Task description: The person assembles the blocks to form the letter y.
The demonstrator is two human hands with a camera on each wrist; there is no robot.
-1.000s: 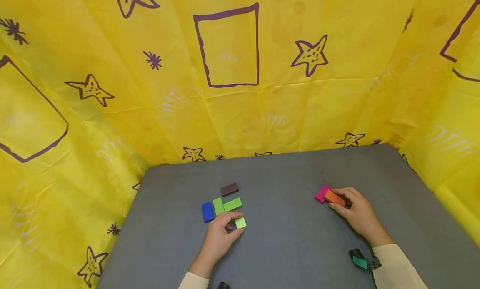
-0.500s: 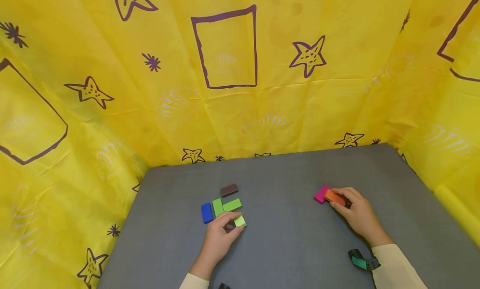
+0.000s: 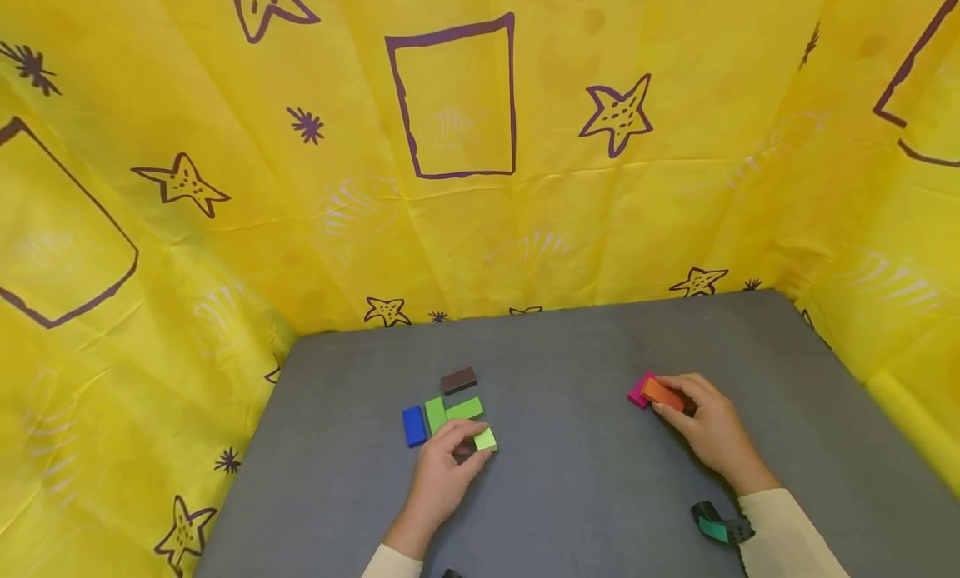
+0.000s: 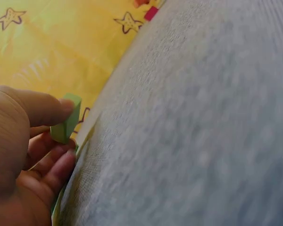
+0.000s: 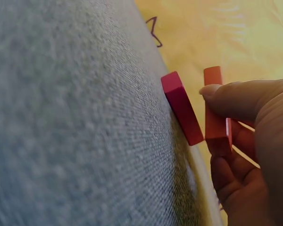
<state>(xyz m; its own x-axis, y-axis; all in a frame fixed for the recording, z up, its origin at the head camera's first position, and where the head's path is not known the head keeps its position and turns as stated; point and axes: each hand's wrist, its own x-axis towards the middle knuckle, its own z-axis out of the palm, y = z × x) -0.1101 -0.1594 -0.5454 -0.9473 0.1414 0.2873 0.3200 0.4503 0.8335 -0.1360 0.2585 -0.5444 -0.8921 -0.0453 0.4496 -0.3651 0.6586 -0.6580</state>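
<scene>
My left hand [image 3: 441, 470] pinches a light green block [image 3: 486, 439] between thumb and fingers; the left wrist view shows this green block [image 4: 67, 120] tilted at the fingertips. Just beyond that hand lie two green blocks, one upright in the view [image 3: 435, 415] and one slanting [image 3: 465, 409]. Over on the right, my right hand [image 3: 708, 424] holds an orange block [image 3: 663, 393], which overlaps a pink block [image 3: 641, 388] lying on the table. From the right wrist, the orange block [image 5: 215, 113] appears close above the pink block [image 5: 183, 110], with the thumb across its side.
A blue block [image 3: 413, 426] lies left of the green ones, and a dark brown block [image 3: 458, 381] behind them. The grey table [image 3: 555, 478] is bordered at the back and sides by a yellow patterned cloth [image 3: 465, 253]. A black-and-green strap [image 3: 716, 524] is by the right sleeve.
The right hand has shifted slightly left with the orange block, covering more of the pink one. The left hand has moved a little to the right with the light green block.
</scene>
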